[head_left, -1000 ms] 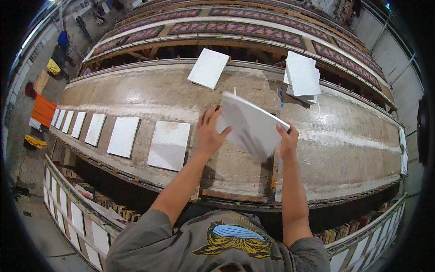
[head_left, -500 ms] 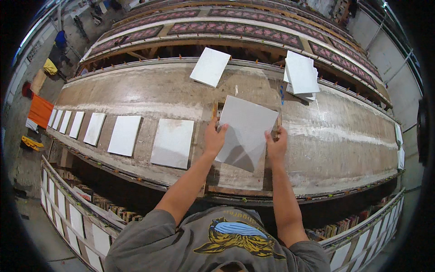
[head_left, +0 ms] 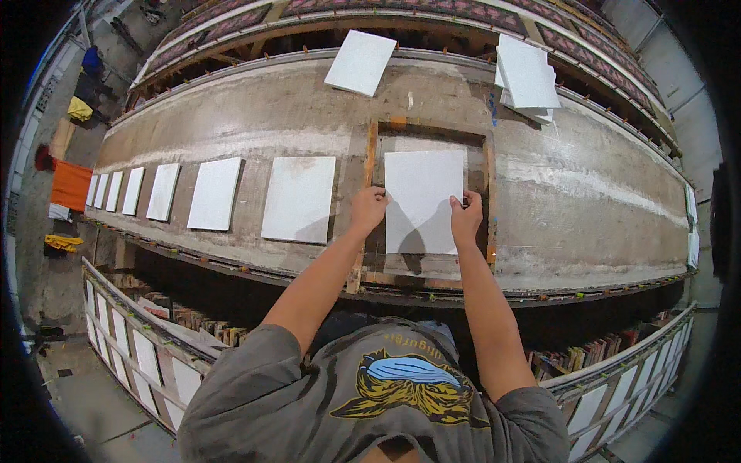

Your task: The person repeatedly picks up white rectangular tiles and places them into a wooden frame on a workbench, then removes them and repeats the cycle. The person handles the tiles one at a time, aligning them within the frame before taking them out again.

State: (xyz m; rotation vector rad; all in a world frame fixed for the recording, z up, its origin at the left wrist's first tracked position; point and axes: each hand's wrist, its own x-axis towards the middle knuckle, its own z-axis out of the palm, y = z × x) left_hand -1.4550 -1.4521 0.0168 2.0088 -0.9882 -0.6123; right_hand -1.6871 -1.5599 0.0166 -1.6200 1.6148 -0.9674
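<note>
A rectangular white panel (head_left: 424, 185) lies inside a wooden frame (head_left: 371, 154) on the long table in front of me. My left hand (head_left: 369, 208) pinches the panel's left edge, its fingers curled near the frame's left bar. On the opposite side, my right hand (head_left: 466, 219) grips the right edge between thumb and fingers. The shadows of my hands and body fall across the panel's lower part. Just left of the frame, another white panel (head_left: 299, 199) with a faint stain lies flat.
Several more white panels (head_left: 214, 194) run in a row to the left along the table (head_left: 587, 193). A loose panel (head_left: 361, 62) and a small stack of panels (head_left: 529, 73) rest at the far edge. Slatted racks (head_left: 147, 347) stand behind me on both sides.
The panel was tilted and held above the frame; now it lies straight and lower inside it. Both hands came down with it. My view has tipped downward slightly.
</note>
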